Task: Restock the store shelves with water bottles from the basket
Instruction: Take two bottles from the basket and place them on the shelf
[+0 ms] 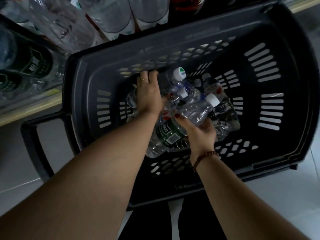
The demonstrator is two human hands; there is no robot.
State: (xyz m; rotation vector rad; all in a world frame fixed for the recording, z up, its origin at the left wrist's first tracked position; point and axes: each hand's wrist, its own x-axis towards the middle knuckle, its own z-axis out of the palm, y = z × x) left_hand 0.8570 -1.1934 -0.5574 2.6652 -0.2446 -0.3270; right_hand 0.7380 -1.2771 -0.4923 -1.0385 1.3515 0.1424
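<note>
A dark grey slotted basket (pixel 270 118) stands on the floor below me with several clear water bottles lying in its bottom. My left hand (pixel 149 94) reaches in and grips a bottle whose white and green cap (pixel 180 73) points up past my fingers. My right hand (pixel 200 134) holds a clear bottle (pixel 195 111) with a white cap (pixel 213 99), fingers curled round its body. A green-labelled bottle (pixel 166 135) lies between my two wrists. More bottles (pixel 223 125) lie partly hidden under my hands.
Store shelves (pixel 31 108) run along the upper left, packed with wrapped water bottles (pixel 110 16) and dark-labelled bottles (pixel 34 63). The basket's handle (pixel 32 146) sticks out to the left over the pale tiled floor (pixel 277 196). My dark trouser legs show at the bottom.
</note>
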